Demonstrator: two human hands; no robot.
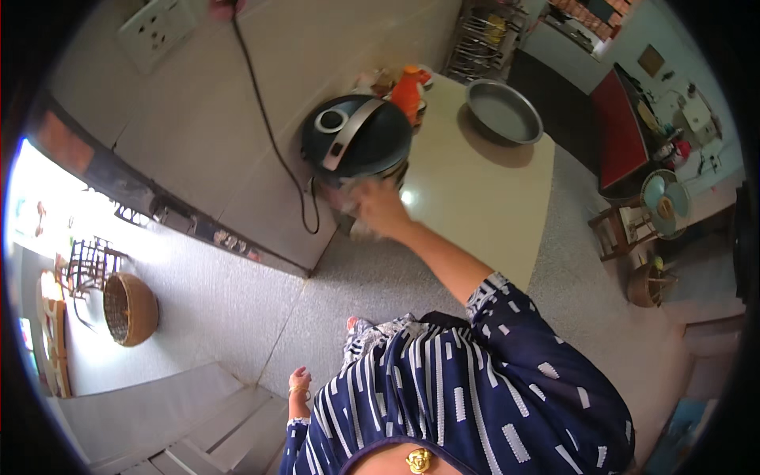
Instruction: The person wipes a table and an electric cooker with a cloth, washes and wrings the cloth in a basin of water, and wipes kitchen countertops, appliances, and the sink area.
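My right hand (375, 205), blurred, reaches to the front side of a rice cooker (359, 136) with a dark lid and a silver handle. Something pale and blurred is at its fingers; whether the hand grips it cannot be told. Low at my side hangs my left hand (300, 378), small in view, with a bangle at the wrist; its fingers look loosely curled and nothing is seen in it. A black cable (261, 107) runs down the wall beside the cooker. On the same cream table (475, 208) stands a wide metal basin (504, 113).
An orange bottle (407, 95) and small items stand behind the cooker. A wall socket plate (157, 32) is at upper left. A woven basket (132, 309) stands on the floor at left, near a doorway. At right are a table fan (665, 205) and another basket (644, 285).
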